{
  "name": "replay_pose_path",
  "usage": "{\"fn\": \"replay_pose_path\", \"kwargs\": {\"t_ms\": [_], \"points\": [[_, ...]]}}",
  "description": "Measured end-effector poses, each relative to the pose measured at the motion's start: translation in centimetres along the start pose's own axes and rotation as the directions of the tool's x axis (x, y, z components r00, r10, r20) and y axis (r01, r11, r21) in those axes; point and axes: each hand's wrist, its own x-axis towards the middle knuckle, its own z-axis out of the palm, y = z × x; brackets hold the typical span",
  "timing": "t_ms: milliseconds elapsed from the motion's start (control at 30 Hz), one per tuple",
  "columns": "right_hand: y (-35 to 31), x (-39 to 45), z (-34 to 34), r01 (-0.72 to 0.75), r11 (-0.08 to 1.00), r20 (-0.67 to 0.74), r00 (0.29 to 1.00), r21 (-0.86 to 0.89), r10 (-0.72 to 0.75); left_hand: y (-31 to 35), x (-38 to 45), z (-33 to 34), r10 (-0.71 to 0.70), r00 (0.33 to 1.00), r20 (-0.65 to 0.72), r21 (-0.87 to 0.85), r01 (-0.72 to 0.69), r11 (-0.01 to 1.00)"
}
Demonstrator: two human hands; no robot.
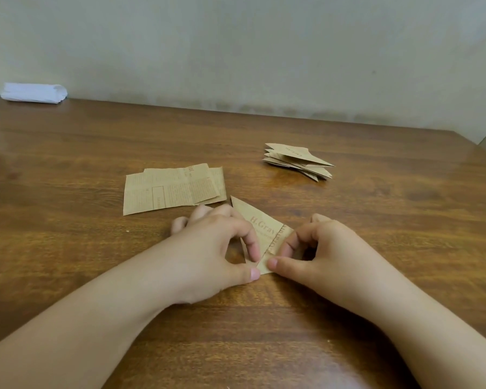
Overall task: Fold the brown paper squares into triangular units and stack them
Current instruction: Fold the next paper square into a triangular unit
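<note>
**Half-folded brown sheet pinned between 2 hands**

The folded paper (260, 230) lies on the wooden table (376, 220) near the front, a tan sheet printed with reddish lettering, creased into a triangle pointing away, with a flap overlapping on its right. The left hand (216, 248) pinches its near edge with curled thumb and forefinger; the right hand (317, 248) does the same at the near corner. Behind-left lie flat brown paper squares (171, 189); well apart at right sits the stack of triangular units (298, 161). A white bundle (33, 92) rests far left.
</note>
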Motion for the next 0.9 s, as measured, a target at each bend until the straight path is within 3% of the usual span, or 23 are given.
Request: {"fn": "replay_pose_path", "kwargs": {"t_ms": [533,667,767,900], "points": [[0.0,0.0,0.0,0.003,1.0,-0.032,0.999,-0.007,-0.003,-0.2,0.3,0.3,-0.025,1.0,-0.001,-0.042,0.025,0.999],[0.2,-0.2,0.3,0.099,0.993,-0.142,0.984,-0.064,-0.107,0.0,0.4,0.4,-0.019,1.0,0.001,-0.044,0.019,0.999],[-0.5,-0.7,0.6,0.208,0.973,-0.114,0.969,-0.1,-0.219,0.1,0.4,0.4,-0.016,1.0,-0.014,-0.042,0.016,0.999],[-1.1,-0.8,1.0,0.181,0.975,-0.074,0.979,-0.129,-0.192,0.3,0.4,0.3,-0.036,0.999,-0.016,-0.044,0.035,0.998]]}}
